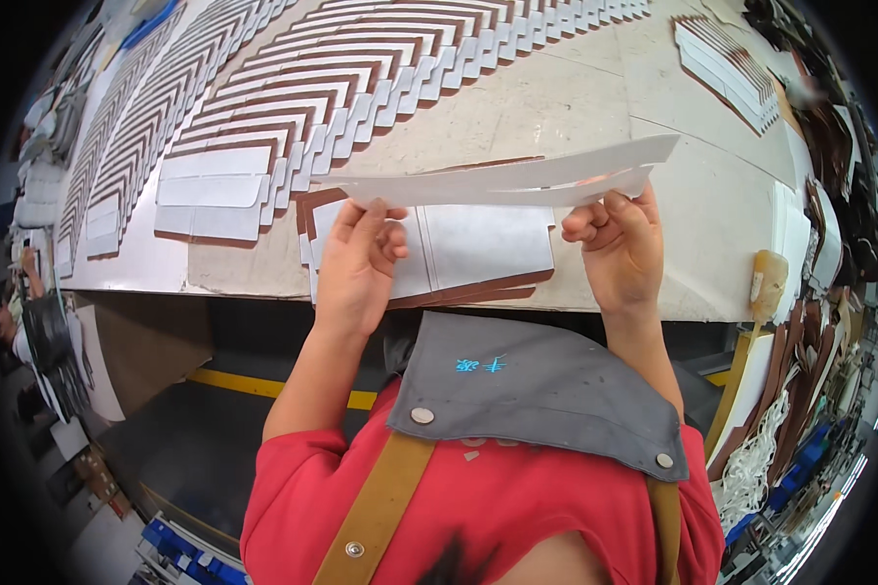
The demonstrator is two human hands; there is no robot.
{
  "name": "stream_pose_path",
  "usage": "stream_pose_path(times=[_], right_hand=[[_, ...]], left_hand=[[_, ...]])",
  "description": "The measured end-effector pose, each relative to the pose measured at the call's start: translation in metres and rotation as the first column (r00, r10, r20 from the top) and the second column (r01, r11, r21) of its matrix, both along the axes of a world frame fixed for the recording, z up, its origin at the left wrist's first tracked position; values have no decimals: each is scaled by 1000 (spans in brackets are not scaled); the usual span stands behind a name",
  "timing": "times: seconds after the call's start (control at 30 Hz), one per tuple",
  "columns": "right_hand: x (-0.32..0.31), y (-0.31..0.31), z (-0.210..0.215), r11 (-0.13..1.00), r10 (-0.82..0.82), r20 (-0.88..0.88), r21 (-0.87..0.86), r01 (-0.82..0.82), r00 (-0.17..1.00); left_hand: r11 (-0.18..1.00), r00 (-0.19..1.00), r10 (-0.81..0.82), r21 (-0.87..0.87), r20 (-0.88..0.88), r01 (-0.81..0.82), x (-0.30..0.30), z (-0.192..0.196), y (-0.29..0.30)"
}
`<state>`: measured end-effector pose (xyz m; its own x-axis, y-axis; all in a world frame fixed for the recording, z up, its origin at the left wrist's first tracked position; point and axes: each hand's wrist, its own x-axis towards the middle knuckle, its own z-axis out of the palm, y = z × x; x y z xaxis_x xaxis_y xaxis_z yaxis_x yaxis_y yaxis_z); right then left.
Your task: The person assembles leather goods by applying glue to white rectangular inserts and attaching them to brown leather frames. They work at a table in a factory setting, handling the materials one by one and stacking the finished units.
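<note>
Sheet is pinched near its ends by left hand and right hand — fanned rows appear done, stack remaining.

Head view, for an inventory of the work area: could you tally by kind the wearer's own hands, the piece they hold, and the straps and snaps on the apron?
Left hand and right hand: 2
Held white strip: 1
Tan straps: 2
Round metal snaps: 3
Total: 8
</note>
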<state>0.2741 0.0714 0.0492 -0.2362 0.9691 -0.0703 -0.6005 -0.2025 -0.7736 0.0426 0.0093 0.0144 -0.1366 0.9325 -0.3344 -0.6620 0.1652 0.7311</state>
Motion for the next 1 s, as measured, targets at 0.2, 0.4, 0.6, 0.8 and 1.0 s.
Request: stream_pose_path(times=[0.2, 0.4, 0.6, 0.8, 1.0], right_hand=[[-8, -4, -18, 998, 5, 193, -55, 6, 981], [2, -19, -37, 989, 78, 534, -145, 0, 842], [-7, -21, -37, 1000, -21, 676, 19, 11, 737], [-6, -16, -38, 993, 31, 796, 42, -107, 605], [-6, -13, -42, 983, -22, 867, 111, -149, 499]], left_hand=[[984, 911, 178, 93, -373, -154, -10, 3, -21], [985, 795, 149, 18, -588, -171, -19, -3, -57], [997, 413, -2, -36, -911, -73, -28, -8, -61], [995, 254, -100, -102, -962, 7, -30, 3, -48], [989, 141, -146, -143, -979, 31, -31, 9, -42]])
